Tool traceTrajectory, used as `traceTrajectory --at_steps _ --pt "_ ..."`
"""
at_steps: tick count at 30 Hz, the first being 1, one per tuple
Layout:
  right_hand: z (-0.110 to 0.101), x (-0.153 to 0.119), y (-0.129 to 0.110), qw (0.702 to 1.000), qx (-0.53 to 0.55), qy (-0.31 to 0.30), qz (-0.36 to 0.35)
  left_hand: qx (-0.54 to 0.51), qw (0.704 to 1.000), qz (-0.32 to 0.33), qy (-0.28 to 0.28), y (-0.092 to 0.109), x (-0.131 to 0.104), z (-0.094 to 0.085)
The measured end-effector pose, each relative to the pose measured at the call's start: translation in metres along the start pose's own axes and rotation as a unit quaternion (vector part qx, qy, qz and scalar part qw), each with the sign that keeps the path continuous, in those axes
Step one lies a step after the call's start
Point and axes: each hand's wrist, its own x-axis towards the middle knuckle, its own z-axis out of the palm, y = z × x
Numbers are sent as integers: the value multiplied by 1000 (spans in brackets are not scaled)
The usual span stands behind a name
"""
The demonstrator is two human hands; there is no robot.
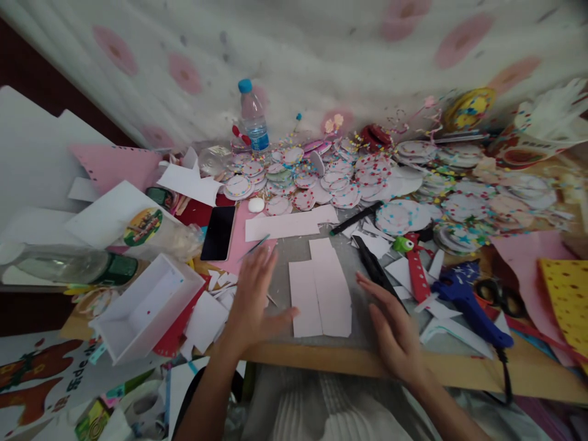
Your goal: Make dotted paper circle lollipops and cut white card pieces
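Observation:
Two pale card pieces lie on the grey mat point(280, 245), edge against edge: a shorter left piece point(304, 300) and a taller right piece point(331, 288) with a slanting outer side. My left hand point(257, 300) is open at their left, its thumb close to the left piece's edge; whether it touches cannot be told. To their right, my right hand point(392, 331) hovers open with spread fingers, holding nothing. A long pale card strip point(289, 225) lies behind the pieces. A dark pen point(356, 218) and a black tool point(374, 263), perhaps a knife, lie beyond my right hand.
Decorated paper discs point(340, 177) crowd the back around an upright water bottle point(254, 119). A phone point(218, 233) and white box point(147, 306) stand left. At right lie a blue glue gun point(473, 300), black-handled scissors point(500, 297) and paper scraps. The wooden table edge point(331, 360) runs in front.

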Motion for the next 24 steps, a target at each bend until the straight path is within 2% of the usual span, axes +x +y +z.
traceTrajectory --at_steps 2,4,7,9,11,15,24 --pt "-7 0 -3 996 43 61 48 -36 997 -25 71 -1 -10 -14" --pt "-13 2 -6 988 83 75 105 -64 992 -36 101 1 -22 -20" --pt "-19 9 -10 969 160 4 189 -53 997 -18 53 12 -36 -14" --pt "-19 15 -12 946 205 -45 245 -26 1000 12 -1 21 -41 -3" --pt "-17 21 -16 927 234 -67 287 -13 999 34 -36 31 -42 9" --pt "-14 30 -21 904 272 -74 322 7 997 60 -44 38 -42 30" --pt "-14 46 -29 875 312 -72 363 60 986 149 -39 26 -37 60"
